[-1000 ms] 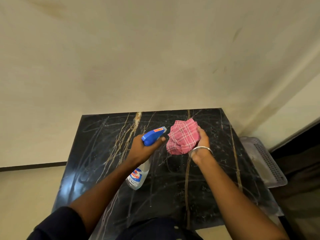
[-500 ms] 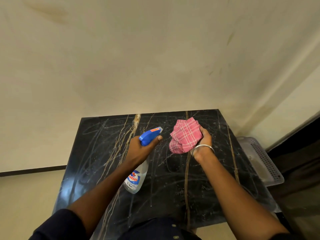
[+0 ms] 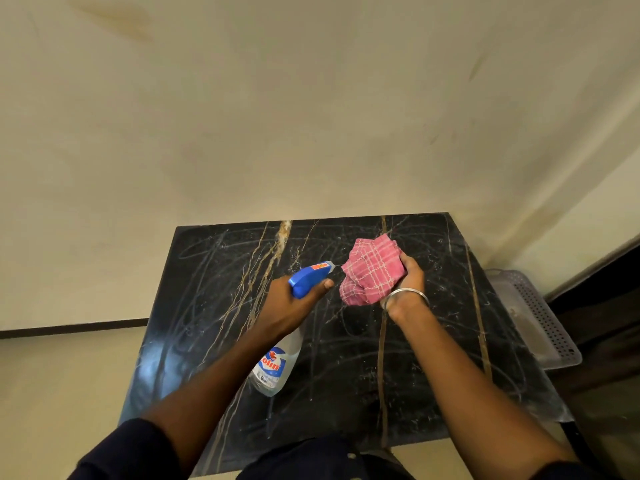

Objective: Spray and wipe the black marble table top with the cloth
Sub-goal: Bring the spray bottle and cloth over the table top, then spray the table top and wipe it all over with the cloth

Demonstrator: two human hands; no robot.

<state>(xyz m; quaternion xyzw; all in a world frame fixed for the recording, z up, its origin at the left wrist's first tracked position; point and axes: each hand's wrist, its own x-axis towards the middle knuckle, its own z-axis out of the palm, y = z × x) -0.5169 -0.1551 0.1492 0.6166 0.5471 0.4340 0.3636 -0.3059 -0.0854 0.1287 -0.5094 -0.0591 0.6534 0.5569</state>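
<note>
The black marble table top (image 3: 214, 306) with gold veins and pale streaks fills the lower middle of the view. My left hand (image 3: 291, 303) grips a clear spray bottle (image 3: 273, 370) with a blue trigger head, held above the table's middle. Its nozzle points at a bunched pink checked cloth (image 3: 370, 268). My right hand (image 3: 407, 284), with a metal bangle on the wrist, holds that cloth above the table, just right of the nozzle.
A cream wall rises right behind the table's far edge. A perforated pale plastic tray (image 3: 540, 317) sits low beside the table's right edge. A dark opening lies further right. Pale floor shows to the left of the table.
Both hands stay close together over the table. The nozzle now sits nearer the cloth, and the cloth is bunched a little higher in my right hand.
</note>
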